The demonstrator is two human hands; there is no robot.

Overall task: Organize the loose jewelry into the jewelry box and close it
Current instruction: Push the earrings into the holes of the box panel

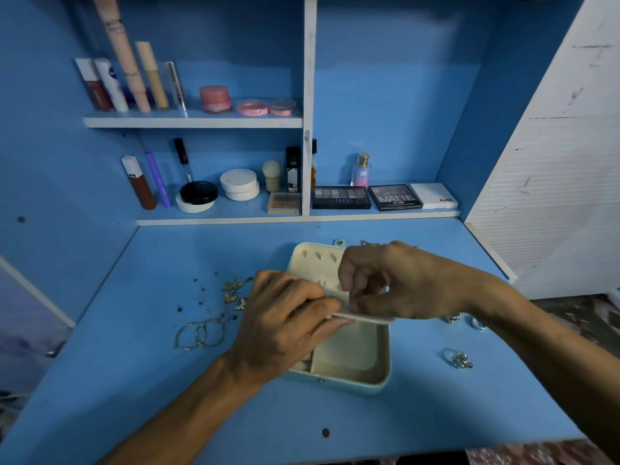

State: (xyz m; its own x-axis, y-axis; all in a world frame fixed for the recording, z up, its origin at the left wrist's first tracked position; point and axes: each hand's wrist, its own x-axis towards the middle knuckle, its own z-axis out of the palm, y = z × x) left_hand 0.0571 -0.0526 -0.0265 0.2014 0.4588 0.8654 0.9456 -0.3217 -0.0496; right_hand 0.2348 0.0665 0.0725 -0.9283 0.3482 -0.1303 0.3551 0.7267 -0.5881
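A pale green jewelry box (355, 377) lies open on the blue desk, its cream lid (312, 260) laid back. Over the box, my left hand (285, 327) and my right hand (392, 283) both pinch a thin cream panel (365, 317) held level above the tray. Whether a small piece of jewelry is between my right fingers I cannot tell. Loose jewelry lies around: two gold hoop earrings (199, 334) and small butterfly earrings and studs (233, 293) to the left, silver rings (459, 359) and more rings (469, 321) to the right.
Shelves behind the desk carry cosmetics: tubes and jars (141, 85) up top, compacts (201, 194) and eyeshadow palettes (342, 198) below. A white slatted panel (553, 203) stands at the right. A dark spot (325, 432) marks the desk near the front edge.
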